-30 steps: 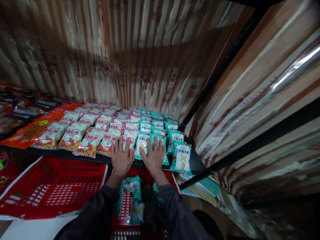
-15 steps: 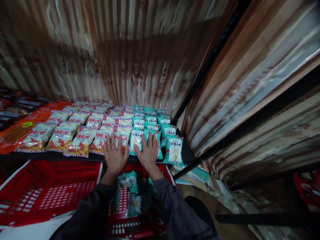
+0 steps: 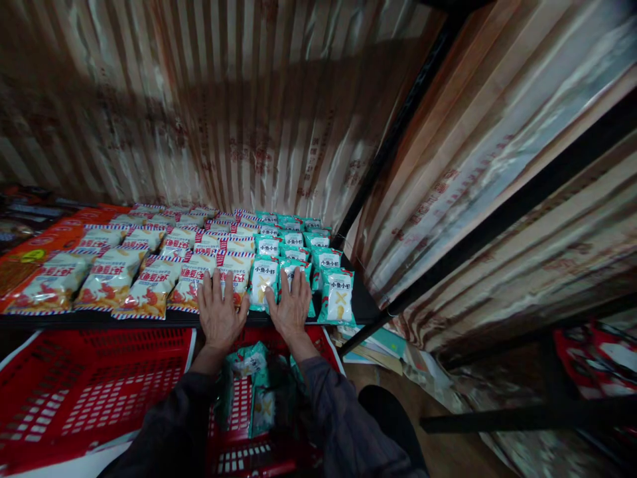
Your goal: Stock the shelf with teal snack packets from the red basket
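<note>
On a black shelf point(image 3: 365, 302), rows of white snack bags with striped edges point(image 3: 112, 272) lie beside rows of teal snack bags point(image 3: 338, 295). My left hand point(image 3: 220, 312) rests fingers outstretched on the front white bags at the right end of their rows. Beside it my right hand point(image 3: 292, 307) lies spread over a front teal bag, its thumb over the neighbouring teal bag point(image 3: 262, 282). Neither hand grips anything. Below my forearms, a red basket point(image 3: 243, 458) holds several more teal bags point(image 3: 263, 405), partly hidden by my sleeves.
A second red basket point(image 3: 99, 392) stands at the left under the shelf edge. Orange snack packs point(image 3: 44, 245) lie at the shelf's far left. Black rack posts point(image 3: 398, 126) and printed striped sheeting point(image 3: 269, 119) bound the back and right. Red packages point(image 3: 597, 358) sit at the far right.
The view has shifted slightly, so the shelf goods sit a little further left. My hands stay in nearly the same place on the bags, fingers still spread.
</note>
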`<state>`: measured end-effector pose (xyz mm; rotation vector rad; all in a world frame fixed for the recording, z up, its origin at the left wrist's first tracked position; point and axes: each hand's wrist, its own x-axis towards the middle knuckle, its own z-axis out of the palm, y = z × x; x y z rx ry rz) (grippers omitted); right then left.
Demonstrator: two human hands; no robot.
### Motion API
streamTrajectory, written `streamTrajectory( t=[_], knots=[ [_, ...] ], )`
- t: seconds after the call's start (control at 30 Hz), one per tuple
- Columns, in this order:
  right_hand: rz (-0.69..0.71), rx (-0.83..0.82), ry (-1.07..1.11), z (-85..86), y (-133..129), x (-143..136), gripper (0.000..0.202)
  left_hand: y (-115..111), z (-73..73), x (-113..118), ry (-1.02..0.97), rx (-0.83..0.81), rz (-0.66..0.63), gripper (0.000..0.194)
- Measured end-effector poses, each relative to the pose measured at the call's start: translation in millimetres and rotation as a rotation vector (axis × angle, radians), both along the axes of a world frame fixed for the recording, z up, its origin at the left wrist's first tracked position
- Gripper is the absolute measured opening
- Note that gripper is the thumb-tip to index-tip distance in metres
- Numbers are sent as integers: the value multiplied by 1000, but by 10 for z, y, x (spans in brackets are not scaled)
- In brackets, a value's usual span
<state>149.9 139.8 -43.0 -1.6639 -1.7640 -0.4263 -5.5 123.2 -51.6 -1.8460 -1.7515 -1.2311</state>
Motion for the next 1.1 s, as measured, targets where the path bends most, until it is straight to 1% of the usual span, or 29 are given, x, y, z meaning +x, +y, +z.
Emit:
streamTrajectory(
  t=[0.2,0.4,0.63,0.87,1.1],
  knots=[
    [117,-15,-31,20,-17,39,52,8,-1,5,16,-1,17,64],
    [183,-32,-58,7,-6,80,52,15,-7,5,17,24,13,66],
    [159,5,-39,16,-24,93,48,1,-22,7,19,68,15,71],
    [141,67,-57,-26,-21,131,45,5,-54,-2,32,54,2,72],
    [79,80,-23,-22,-72,127,43,-8,-37,2,70,53,24,73]
  ],
)
